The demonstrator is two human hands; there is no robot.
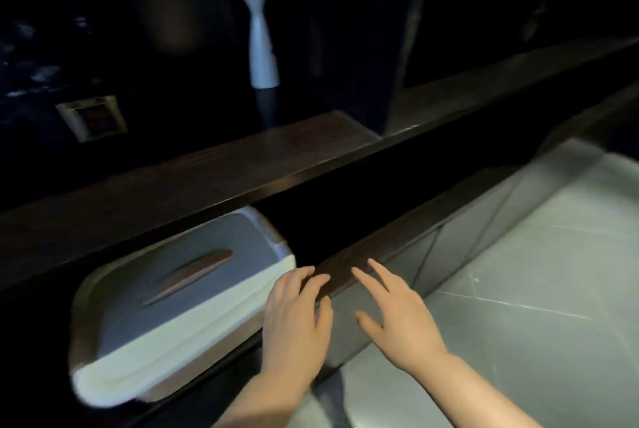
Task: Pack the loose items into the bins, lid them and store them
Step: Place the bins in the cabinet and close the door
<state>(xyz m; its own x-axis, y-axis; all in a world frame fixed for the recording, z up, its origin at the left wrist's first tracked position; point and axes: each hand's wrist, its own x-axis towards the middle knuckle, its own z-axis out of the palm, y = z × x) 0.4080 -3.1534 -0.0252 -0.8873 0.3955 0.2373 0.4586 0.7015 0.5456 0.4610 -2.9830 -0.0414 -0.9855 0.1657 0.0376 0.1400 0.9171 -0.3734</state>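
Note:
A white storage bin with a grey lid and a wooden slot handle sits in a dark open compartment under a dark wooden shelf, jutting out toward me. My left hand hovers just right of the bin's near corner, fingers spread over the compartment's front edge. Palm down beside it, my right hand has its fingers apart above the dark wooden ledge. Neither hand holds anything.
A white vase stands on the shelf top at the back. A small framed square object lies to its left. Pale tiled floor spreads at the right. The surroundings are very dark.

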